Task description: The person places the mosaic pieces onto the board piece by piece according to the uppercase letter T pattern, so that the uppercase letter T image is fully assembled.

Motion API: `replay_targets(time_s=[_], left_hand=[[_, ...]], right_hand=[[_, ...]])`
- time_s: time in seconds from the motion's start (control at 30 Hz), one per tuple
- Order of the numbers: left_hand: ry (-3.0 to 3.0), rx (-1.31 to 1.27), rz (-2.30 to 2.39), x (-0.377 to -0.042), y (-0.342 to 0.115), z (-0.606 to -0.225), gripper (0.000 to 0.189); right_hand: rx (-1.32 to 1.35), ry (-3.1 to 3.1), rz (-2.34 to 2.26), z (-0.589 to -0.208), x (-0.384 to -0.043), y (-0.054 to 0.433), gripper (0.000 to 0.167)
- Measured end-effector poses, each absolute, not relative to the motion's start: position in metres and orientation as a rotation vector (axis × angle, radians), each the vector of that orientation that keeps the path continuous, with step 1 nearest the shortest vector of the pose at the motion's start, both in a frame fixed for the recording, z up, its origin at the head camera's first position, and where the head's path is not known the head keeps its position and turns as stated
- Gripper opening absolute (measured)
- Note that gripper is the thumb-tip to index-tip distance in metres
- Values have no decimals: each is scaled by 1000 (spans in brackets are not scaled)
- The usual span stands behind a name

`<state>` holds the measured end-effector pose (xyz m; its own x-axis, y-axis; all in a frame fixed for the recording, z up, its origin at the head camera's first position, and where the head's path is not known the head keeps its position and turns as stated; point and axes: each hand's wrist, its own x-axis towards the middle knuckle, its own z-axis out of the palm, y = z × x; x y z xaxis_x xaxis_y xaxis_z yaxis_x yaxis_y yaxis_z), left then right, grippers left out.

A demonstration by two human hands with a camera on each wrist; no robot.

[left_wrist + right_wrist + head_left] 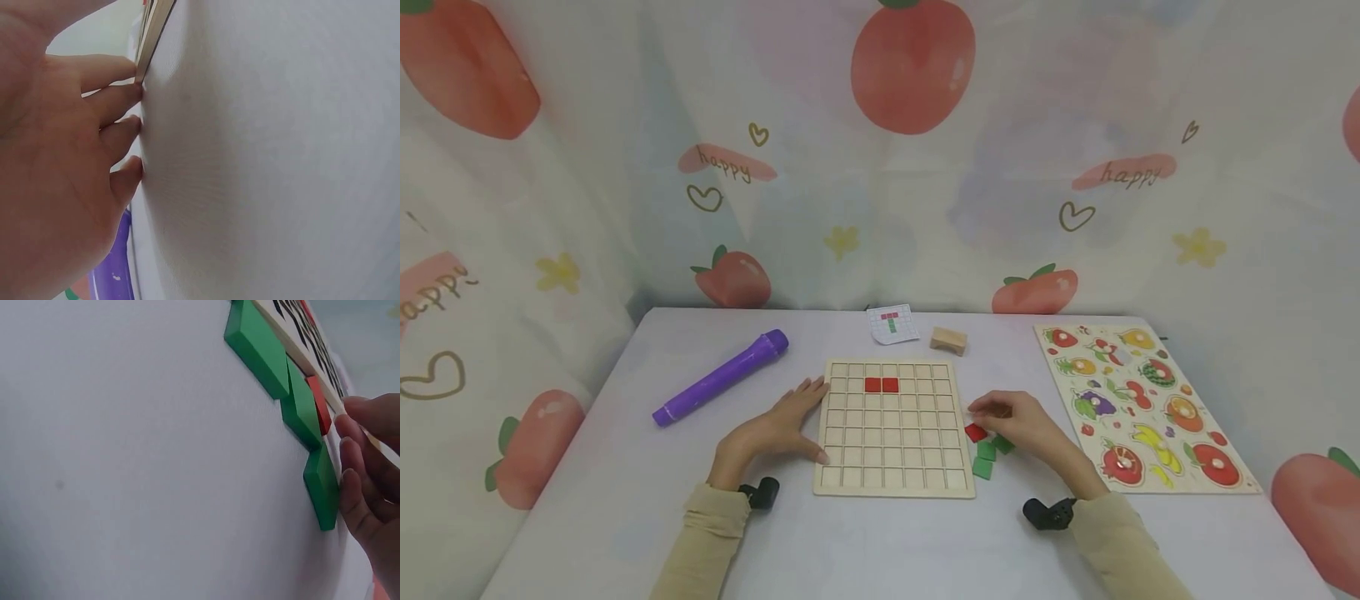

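Head view, red tile (pixel 975 432) just beside right hand (pixel 1021 421)

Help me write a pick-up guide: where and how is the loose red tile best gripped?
Probably best: pinch opposite edges of the loose red tile between thumb and finger, with the right hand coming from above. It lies low and thin, with the board close on its left and green tiles on its near-right side, crowding a sideways approach.

The grid board (pixel 892 458) is looking like smooth, matt wood; at its twelve o'clock a card (pixel 883 334) is looking papery, at one a block (pixel 949 340) wooden.
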<state>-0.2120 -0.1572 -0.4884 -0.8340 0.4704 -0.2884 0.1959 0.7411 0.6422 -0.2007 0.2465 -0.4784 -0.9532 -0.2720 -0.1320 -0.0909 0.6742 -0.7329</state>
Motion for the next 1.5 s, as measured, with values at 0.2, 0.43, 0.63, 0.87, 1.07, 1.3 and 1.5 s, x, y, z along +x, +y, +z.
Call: replay_targets(time_s=[0.2,0.43,0.63,0.87,1.07,1.3,1.5], left_hand=[[2506,522,847,-213,-158,-490,119],[2512,518,846,-213,-157,-491,120],[2515,511,846,-214,-157,-491,120],[2507,515,869,-213,-157,-491,119],[2508,520,883,-212,-156,-488,118],[2511,516,883,-210,-155,-485,118],[2514,511,879,-210,-154,-485,117]], right_hand=[[-338,2598,-1157,-477,-197,258,23],[-384,2532,-1168,-478,-197,263,28],[-391,2530,-1152,-479,-197,262,30],[-335,2600,-1106,-482,-197,257,27],[-281,2636,-1089,-483,-196,252,26],[-320,2663,-1094,-480,-197,249,17],[-326,2695,-1104,-480,-201,247,14]])
